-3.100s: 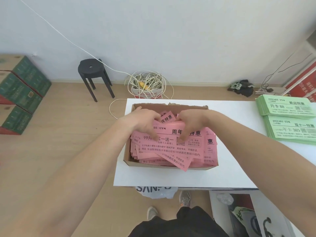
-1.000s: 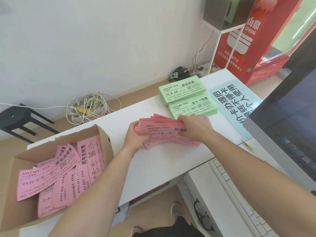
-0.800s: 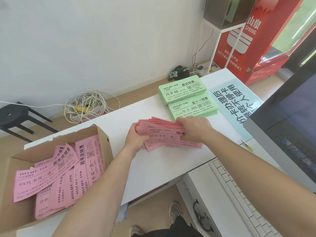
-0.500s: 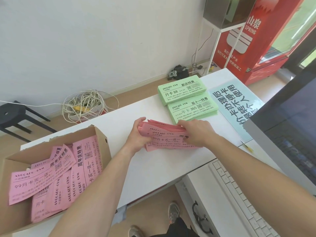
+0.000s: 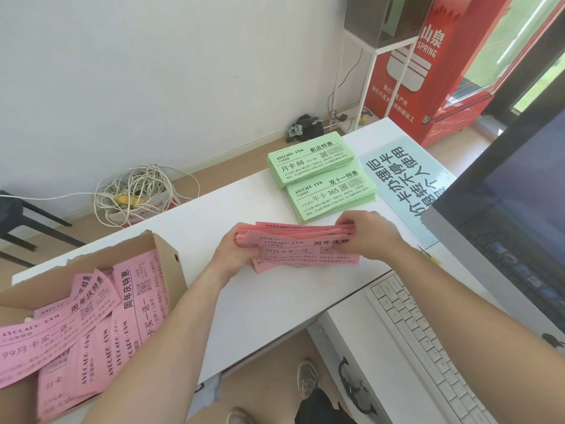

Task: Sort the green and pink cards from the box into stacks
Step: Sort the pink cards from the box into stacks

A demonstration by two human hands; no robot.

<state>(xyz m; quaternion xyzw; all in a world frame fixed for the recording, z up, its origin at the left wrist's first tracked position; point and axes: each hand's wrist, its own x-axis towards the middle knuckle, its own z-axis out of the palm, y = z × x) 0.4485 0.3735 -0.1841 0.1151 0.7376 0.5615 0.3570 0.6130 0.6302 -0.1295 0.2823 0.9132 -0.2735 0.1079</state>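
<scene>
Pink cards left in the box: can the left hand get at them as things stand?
Probably, once freed: the box is open on top, nothing covers the loose pink cards, but the left hand grips one end of the pink stack.

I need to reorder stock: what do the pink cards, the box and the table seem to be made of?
Pink cards: thin paper or light card, matte; the bundle's end shows many thin sheet edges. Box: plain brown cardboard, unfinished, with a ragged torn rim. Table: smooth, even white top, perhaps laminate or painted board; the look leaves it open.
</scene>
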